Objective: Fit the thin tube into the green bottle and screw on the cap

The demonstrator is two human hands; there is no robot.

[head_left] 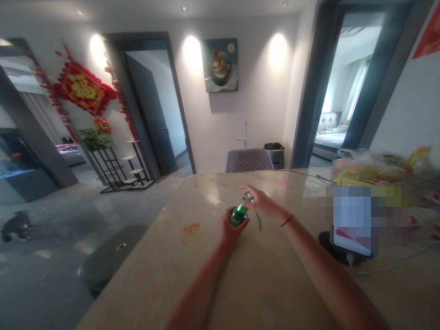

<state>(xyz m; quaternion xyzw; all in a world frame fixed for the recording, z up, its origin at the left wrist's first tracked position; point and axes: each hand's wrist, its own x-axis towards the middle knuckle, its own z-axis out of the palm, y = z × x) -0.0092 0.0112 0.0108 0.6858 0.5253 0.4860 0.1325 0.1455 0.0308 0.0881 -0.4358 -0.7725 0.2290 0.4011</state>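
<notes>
A small green glass bottle (238, 217) stands or is held slightly tilted over the tabletop, its neck leaning up and to the right. My left hand (227, 231) is closed around its body, thumb and fingers on opposite sides. At the top of the neck is my right hand (255, 200), fingers bent over the mouth and thumb close below. Whether a cap sits between those fingers is hidden. A thin dark stick-like piece (259, 222) lies on the table just right of the bottle.
The pale stone table (165, 270) carries a phone (352, 224) on a round black stand at right, with a white cable. Plastic bags and packages (374, 167) are heaped behind it. A quilted chair (249, 160) stands beyond, a green stool (110, 256) at left.
</notes>
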